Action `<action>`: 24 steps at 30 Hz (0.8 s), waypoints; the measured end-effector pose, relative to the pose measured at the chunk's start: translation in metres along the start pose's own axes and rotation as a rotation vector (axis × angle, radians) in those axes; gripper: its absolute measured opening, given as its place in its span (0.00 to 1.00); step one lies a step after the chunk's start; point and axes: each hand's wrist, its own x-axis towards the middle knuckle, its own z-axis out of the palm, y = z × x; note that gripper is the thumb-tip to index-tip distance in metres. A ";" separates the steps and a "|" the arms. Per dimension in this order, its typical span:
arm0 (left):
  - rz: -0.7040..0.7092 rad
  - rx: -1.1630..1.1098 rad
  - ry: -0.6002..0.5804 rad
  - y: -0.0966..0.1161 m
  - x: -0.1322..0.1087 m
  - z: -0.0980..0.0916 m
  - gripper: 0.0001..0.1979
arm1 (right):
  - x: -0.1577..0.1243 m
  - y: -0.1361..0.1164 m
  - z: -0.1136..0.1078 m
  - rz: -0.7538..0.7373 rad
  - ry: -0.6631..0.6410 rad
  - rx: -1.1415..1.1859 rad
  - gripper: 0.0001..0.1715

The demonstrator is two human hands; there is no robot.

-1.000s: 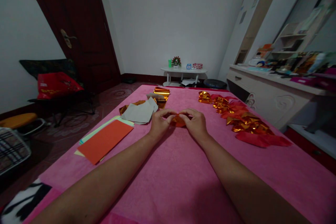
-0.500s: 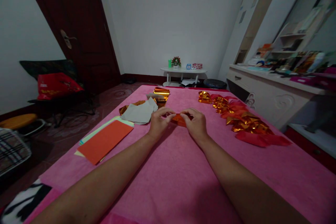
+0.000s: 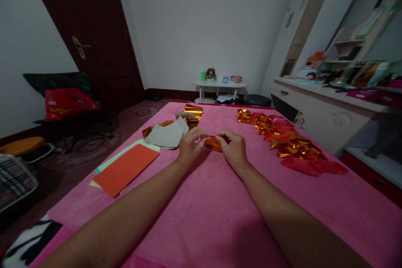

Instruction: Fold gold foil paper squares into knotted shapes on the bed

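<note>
A small piece of shiny orange-gold foil paper [image 3: 214, 143] is held between my two hands above the pink cloth [image 3: 216, 209]. My left hand [image 3: 192, 145] pinches its left end between thumb and fingers. On the other end, the thumb and fingers of my right hand [image 3: 234, 146] are closed in the same way. My fingers hide both ends of the foil. Just beyond my left hand lie a torn grey-white sheet [image 3: 168, 135] and a roll of gold foil [image 3: 192, 111].
To the left is a stack of coloured paper topped by an orange sheet [image 3: 127, 169]. Crumpled gold foil pieces [image 3: 295, 145] and red paper pieces [image 3: 314, 166] lie in a row at the right. Behind stands a small white table [image 3: 220, 84]; a dresser [image 3: 323, 109] is at the right.
The foil between my hands has tilted slightly and shows a little more of its face. My hands have otherwise hardly moved.
</note>
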 end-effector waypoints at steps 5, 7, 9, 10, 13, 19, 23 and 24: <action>-0.053 -0.016 0.017 -0.004 0.000 0.002 0.06 | 0.000 0.000 0.001 -0.007 -0.011 0.004 0.06; -0.047 -0.007 0.008 -0.006 0.000 0.002 0.06 | 0.000 0.001 0.001 -0.005 -0.012 0.000 0.06; -0.036 0.006 -0.007 -0.006 0.000 0.002 0.05 | 0.000 0.002 0.002 0.000 -0.015 -0.009 0.06; -0.032 0.008 -0.012 -0.006 -0.001 0.001 0.05 | 0.000 0.002 0.002 0.002 -0.017 -0.011 0.06; -0.018 0.009 -0.022 -0.004 -0.001 0.000 0.06 | 0.000 0.003 0.001 0.000 -0.030 -0.007 0.06; -0.018 0.003 -0.016 -0.004 0.000 -0.001 0.04 | -0.001 0.002 0.001 -0.006 -0.021 0.006 0.06; -0.044 -0.015 -0.010 -0.005 0.000 0.001 0.04 | -0.001 0.001 0.001 -0.011 -0.021 0.000 0.06; -0.052 -0.015 -0.011 -0.005 0.000 0.001 0.04 | -0.001 0.001 0.001 -0.008 -0.021 -0.005 0.06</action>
